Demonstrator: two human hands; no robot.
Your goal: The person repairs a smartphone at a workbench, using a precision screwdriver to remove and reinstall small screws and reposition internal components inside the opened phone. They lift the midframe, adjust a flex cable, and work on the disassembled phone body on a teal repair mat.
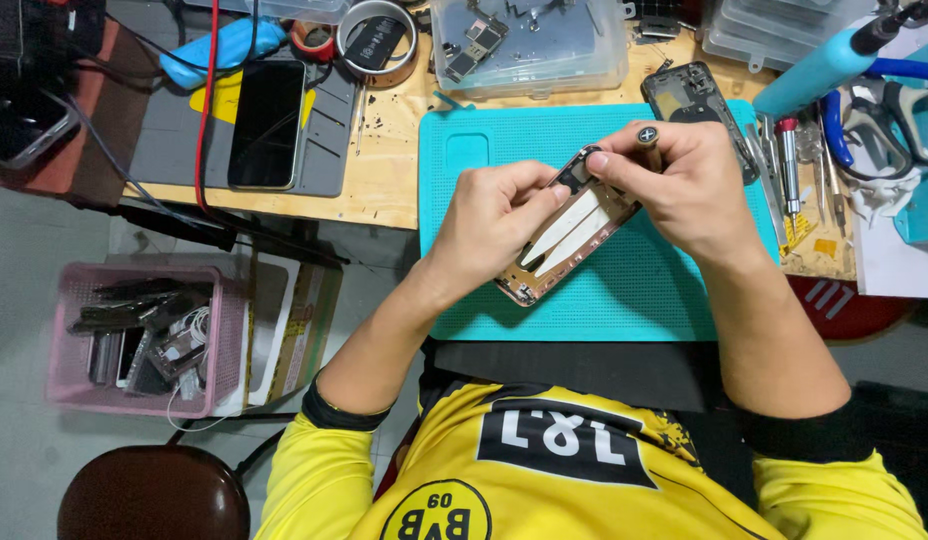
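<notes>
Over the teal silicone mat, both hands meet around an opened phone frame, a thin rose-gold shell, tilted, with two pale adhesive strips running along its bare inside. Left hand is curled under and around the frame's lower half, thumb laid across the strips, gripping it firmly. Right hand is closed on a small screwdriver with a round cap marked by a cross, fingertips pinched down at the frame's dark upper corner; the tip itself is hidden by the fingers. Mat is finely ribbed, with shallow square recesses along its far edge, lying on a worn wooden desk scuffed with dark specks. Just beyond the right hand lies a second, black phone frame, and to its right a row of screwdrivers with metal shafts. Farther right, a cyan-handled tool slants across, beside blue-handled pliers. At the far edge stands a clear plastic box holding small circuit parts. Left of that, a roll of tape, then a grey work mat carrying a dark glossy phone; a red cable crosses it. On the floor, a pink perforated basket holds old phones and cords, near a round brown stool.
</notes>
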